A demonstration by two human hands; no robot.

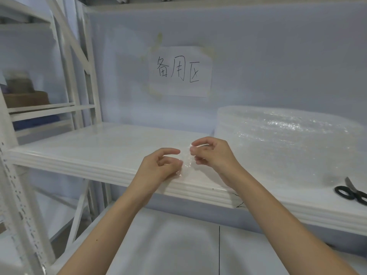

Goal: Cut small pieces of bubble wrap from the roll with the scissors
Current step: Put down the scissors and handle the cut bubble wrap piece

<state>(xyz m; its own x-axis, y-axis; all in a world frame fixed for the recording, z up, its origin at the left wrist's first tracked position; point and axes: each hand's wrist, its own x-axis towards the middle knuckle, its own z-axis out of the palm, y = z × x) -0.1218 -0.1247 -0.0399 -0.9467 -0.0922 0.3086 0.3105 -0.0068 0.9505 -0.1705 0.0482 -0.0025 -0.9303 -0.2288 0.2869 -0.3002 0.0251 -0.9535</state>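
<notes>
A small clear piece of bubble wrap (186, 160) is held between both hands above the front edge of the white shelf (95, 153). My left hand (158, 167) pinches its left side and my right hand (210, 153) pinches its right side with thumb and forefinger. The big roll of bubble wrap (288, 139) lies on the shelf to the right, with a loose sheet spread toward the front. Black-handled scissors (352, 192) lie on that sheet at the far right, untouched.
A paper sign with handwritten characters (179, 71) is taped to the back wall. White rack uprights (77, 62) stand at the left, with boxes (25, 96) on a neighbouring shelf. A lower shelf (168, 245) lies beneath my forearms.
</notes>
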